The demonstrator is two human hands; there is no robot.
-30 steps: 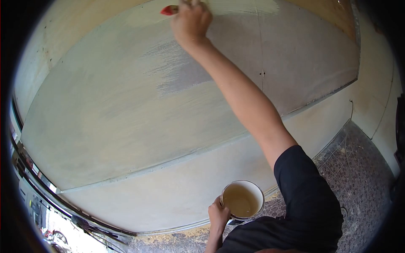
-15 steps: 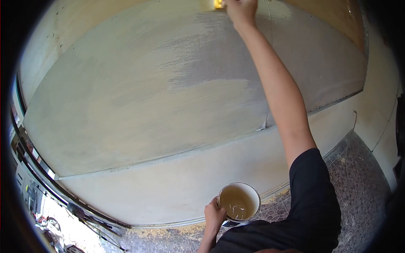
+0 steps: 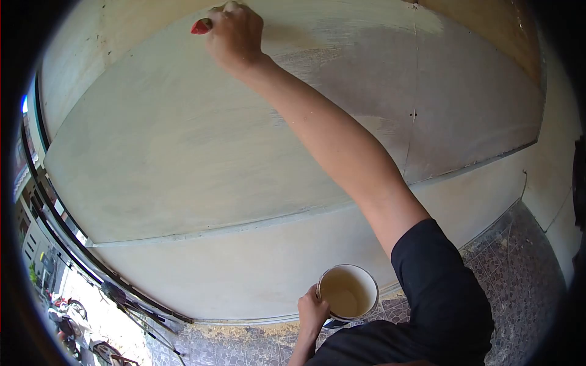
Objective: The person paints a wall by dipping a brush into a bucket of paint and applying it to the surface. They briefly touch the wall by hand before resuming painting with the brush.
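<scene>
Gripping a red-ended brush [image 3: 201, 26] in the right hand [image 3: 235, 36] high on the broad flat panel [image 3: 152, 152], pale-coated leftward, seemingly mostly uncoated rightward, holding a round white-rimmed pot [image 3: 364, 282] low in the left hand [image 3: 312, 311].

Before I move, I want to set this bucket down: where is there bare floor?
Tiled floor shows on the right, between the lower wall and the black sleeve. Another patch lies left of the left hand, though yellowish specks litter it along the wall. Crowded at far left: dark rail, motorbikes.
</scene>
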